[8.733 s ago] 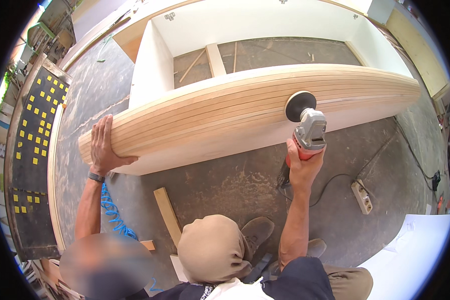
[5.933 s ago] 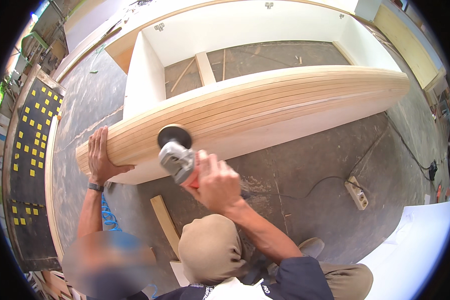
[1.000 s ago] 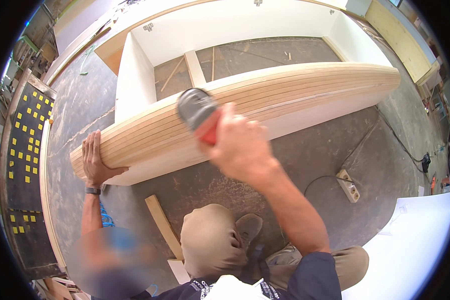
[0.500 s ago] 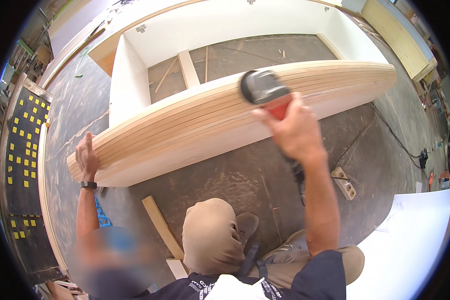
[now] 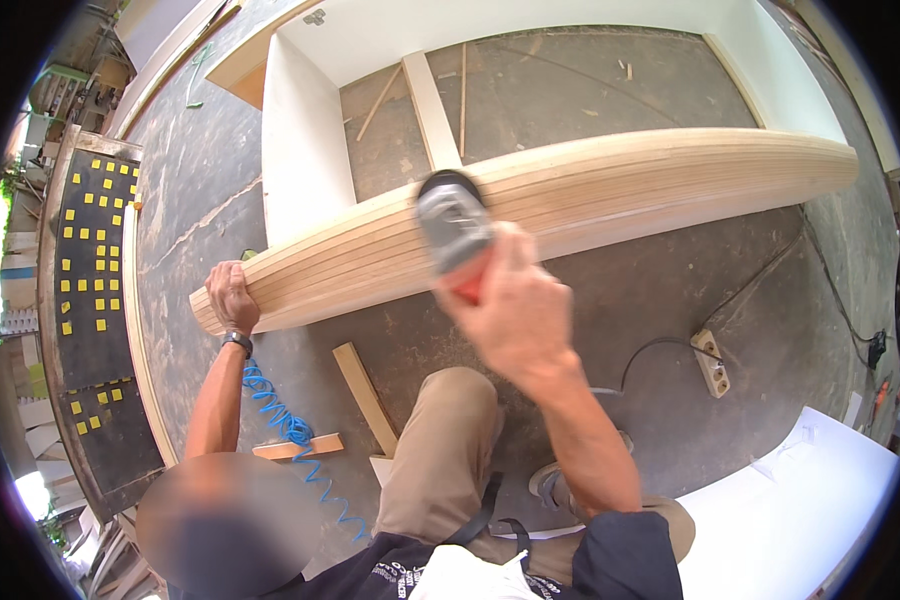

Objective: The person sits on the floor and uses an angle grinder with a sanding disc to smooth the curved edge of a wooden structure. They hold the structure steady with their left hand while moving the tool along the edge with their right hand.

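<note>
A long, curved front edge of pale wooden strips (image 5: 650, 185) runs across in front of me, lying against a white cabinet frame (image 5: 308, 140). My right hand (image 5: 520, 310) is closed round the red body of an angle grinder (image 5: 455, 225) with a grey metal head. Its dark round disc is over the strips, left of their middle; the tool is blurred, so whether the disc touches the wood is hard to tell. My left hand (image 5: 232, 297), with a dark band at the wrist, grips the left end of the strips, fingers over the top.
A coiled blue air hose (image 5: 295, 428) and loose wood pieces (image 5: 365, 395) lie on the floor near my knee. To the right are a power strip (image 5: 710, 363) with a black cable and a white sheet (image 5: 780, 500). A black board with yellow squares (image 5: 95, 260) stands left.
My right hand has carried the grinder leftward along the strips. The left hand keeps its hold on the end. The whole view has shifted, and the blue hose shows more fully.
</note>
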Tool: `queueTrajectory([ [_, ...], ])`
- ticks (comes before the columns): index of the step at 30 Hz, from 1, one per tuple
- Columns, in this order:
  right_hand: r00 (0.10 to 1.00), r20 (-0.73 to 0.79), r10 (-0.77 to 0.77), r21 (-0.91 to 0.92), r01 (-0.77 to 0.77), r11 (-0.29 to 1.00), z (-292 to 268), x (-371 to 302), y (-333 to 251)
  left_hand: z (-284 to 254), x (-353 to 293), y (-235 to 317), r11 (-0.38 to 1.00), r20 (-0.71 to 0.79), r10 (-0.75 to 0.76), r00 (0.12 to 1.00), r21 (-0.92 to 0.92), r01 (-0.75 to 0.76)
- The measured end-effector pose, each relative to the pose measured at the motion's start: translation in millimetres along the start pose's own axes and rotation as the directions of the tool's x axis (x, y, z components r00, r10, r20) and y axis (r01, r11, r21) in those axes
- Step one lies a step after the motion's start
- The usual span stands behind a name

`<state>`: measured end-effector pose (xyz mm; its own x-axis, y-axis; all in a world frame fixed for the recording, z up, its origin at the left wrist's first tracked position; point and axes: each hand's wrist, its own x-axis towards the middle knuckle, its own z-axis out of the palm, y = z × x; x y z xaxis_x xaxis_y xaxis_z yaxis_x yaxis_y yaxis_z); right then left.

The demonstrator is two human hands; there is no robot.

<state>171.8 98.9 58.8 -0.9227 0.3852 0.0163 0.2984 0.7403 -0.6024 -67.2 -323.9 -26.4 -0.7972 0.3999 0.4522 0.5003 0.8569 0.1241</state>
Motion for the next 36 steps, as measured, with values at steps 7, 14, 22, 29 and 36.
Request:
queueTrajectory([
  [7,0.909,-0.351,0.224,0.189,-0.166,0.968,-46,-1,65,-7,4,14,0.999,-0.024,-0.023,0.999,-0.028,0.023],
  [14,0.946,-0.219,0.238,0.128,-0.214,0.969,1,-11,-2,-5,5,11,0.996,-0.013,-0.054,0.998,-0.076,0.053],
  [22,0.991,0.085,-0.105,-0.009,0.106,0.994,105,-37,-123,-4,2,9,0.988,-0.088,-0.089,0.992,-0.134,0.077],
  [29,0.998,0.037,0.052,-0.037,-0.051,0.998,91,-33,-121,-13,6,-2,0.981,0.008,-0.1,0.995,-0.164,0.1],
  [36,0.91,-0.22,0.351,0.056,-0.347,0.936,3,-20,-15,-26,13,-80,0.957,-0.02,-0.271,0.962,0.099,0.272],
])
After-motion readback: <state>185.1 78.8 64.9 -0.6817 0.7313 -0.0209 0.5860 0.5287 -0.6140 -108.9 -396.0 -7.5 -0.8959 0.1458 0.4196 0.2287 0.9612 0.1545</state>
